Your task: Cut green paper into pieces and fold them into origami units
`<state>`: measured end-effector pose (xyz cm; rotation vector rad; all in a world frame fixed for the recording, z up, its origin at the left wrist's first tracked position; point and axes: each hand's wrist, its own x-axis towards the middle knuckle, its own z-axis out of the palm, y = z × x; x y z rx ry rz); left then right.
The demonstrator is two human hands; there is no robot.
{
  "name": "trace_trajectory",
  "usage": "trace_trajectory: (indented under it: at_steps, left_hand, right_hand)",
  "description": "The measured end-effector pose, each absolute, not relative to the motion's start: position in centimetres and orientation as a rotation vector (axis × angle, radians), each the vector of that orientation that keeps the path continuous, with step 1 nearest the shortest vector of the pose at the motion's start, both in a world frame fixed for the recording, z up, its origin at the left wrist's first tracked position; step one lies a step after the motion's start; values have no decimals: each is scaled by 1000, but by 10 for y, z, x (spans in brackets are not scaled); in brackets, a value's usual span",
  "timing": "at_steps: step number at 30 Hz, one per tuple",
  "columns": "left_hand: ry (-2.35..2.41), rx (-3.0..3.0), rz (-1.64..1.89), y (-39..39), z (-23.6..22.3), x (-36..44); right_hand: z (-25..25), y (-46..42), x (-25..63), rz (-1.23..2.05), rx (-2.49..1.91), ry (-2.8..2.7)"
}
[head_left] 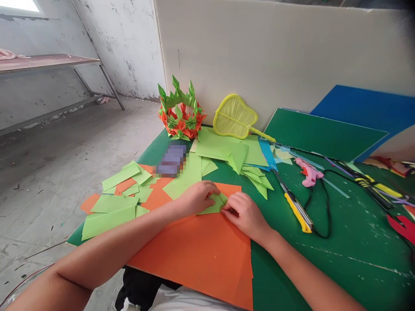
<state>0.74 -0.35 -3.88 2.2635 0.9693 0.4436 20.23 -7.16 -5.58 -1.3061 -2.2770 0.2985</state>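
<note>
Gently, a Small Green Fold Between Two Hands

Well, nearest my view the orange sheet (201,250) lies flat, and I judge it a good bed for creasing: pressing straight down should suit thin paper better than tugging. I'd square the edges first, pin one side with one hand and run a fingertip along the crease with the other, so the fold doesn't skew.

The small green paper (210,208) lies over the far part of that sheet, between the left hand (201,196) and the right hand (243,211). The right thumb and forefinger pinch together on its right edge. The left fingers curl over its upper side; they hide their own tips from me, so I can't tell whether they grip or only rest there. A dark line shows on the paper between the two hands.

Off to the right, well apart, lies the yellow knife (296,211). Farthest, the orange-and-green ornament (180,126) stands beside the yellow fan (236,116).
</note>
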Motion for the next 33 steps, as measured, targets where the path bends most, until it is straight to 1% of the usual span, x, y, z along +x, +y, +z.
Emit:
trace_trajectory:
  at_steps: [6, 10, 14, 20, 26, 33]
  left_hand:
    - [881, 2326, 461, -1, -39, 7]
    - [823, 2341, 465, 2, -45, 7]
    - [697, 2368, 463, 2, -45, 5]
    - [698, 2370, 490, -3, -44, 1]
    - [736, 2373, 462, -5, -42, 0]
    - [711, 2320, 436, -6, -41, 0]
  right_hand:
    - [-59, -77, 185, 215, -1240, -2332]
    - [-53, -76, 192, 321, -1214, -2239]
    - [-50, -70, 210, 365, -1383, -2017]
    - [-55, -67, 222, 664, -1462, -1989]
    - [-56, -67, 220, 765, -1522, -1851]
    - [-58, -70, 221, 769, -1490, -1859]
